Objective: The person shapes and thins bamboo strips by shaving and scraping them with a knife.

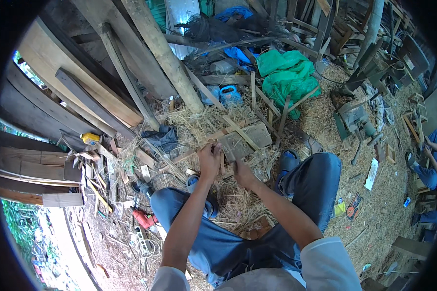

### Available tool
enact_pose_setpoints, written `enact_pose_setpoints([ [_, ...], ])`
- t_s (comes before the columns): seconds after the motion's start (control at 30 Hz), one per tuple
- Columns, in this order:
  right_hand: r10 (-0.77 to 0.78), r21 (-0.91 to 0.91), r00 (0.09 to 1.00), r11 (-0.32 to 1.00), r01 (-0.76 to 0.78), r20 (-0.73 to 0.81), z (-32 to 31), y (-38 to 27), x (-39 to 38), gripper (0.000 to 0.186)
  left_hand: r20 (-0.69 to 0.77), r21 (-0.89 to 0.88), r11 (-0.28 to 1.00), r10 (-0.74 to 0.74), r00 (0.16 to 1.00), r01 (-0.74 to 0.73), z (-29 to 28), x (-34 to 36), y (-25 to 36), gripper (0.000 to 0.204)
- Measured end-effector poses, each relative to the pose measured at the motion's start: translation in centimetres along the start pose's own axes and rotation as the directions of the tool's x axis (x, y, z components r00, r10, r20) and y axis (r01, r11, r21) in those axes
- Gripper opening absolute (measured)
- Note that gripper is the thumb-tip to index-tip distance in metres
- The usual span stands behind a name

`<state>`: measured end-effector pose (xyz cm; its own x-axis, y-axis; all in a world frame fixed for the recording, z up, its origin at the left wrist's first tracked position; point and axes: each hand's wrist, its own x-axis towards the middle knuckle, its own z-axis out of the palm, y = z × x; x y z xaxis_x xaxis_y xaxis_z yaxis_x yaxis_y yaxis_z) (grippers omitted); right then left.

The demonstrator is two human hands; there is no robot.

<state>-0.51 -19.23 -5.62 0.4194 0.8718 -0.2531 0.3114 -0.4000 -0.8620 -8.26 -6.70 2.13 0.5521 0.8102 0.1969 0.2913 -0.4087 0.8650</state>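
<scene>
Woodworking, it seems, at the block [260, 134] just beyond my left hand [210, 160] and right hand [244, 176], whose grips I cannot tell, I likely need steadiness next.

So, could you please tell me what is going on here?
A seated person's left hand and right hand are close together at the near side of a wooden block, with a thin wooden strip between them; their exact grip is too small to make out. A wooden stick lies across the block. Another person is at the far right.
</scene>
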Motion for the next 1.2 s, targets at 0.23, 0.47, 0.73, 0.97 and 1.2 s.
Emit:
enact_pose_setpoints([
  [0.23,-0.086,0.003,0.993,0.996,0.086,-0.075,0.4,-1.1,-0.7,0.026,-0.043,0.025,1.0,-0.003,0.999,0.004,-0.3,-0.3,-1.0,0.01],
  [0.47,-0.026,-0.339,0.996,0.939,0.055,0.089,0.5,6.2,0.2,0.035,-0.008,0.095,0.995,0.027,1.0,-0.026,0.6,0.0,-1.2,0.008],
  [0.73,-0.143,-0.165,0.989,0.977,0.134,-0.045,0.2,3.7,-1.0,0.025,-0.001,0.127,0.992,0.027,1.0,-0.026,0.7,-0.7,-2.8,0.01],
  [0.97,-0.238,-0.106,0.968,0.968,0.228,-0.085,1.2,2.9,-1.4,0.019,-0.018,0.037,0.998,-0.052,0.998,0.053,-0.4,-0.5,-2.9,0.012],
  [1.2,-0.108,-0.361,0.992,0.929,0.079,-0.061,-0.8,5.1,0.5,0.024,-0.141,-0.385,0.923,-0.078,0.987,0.018,-1.8,0.3,1.8,0.021],
])
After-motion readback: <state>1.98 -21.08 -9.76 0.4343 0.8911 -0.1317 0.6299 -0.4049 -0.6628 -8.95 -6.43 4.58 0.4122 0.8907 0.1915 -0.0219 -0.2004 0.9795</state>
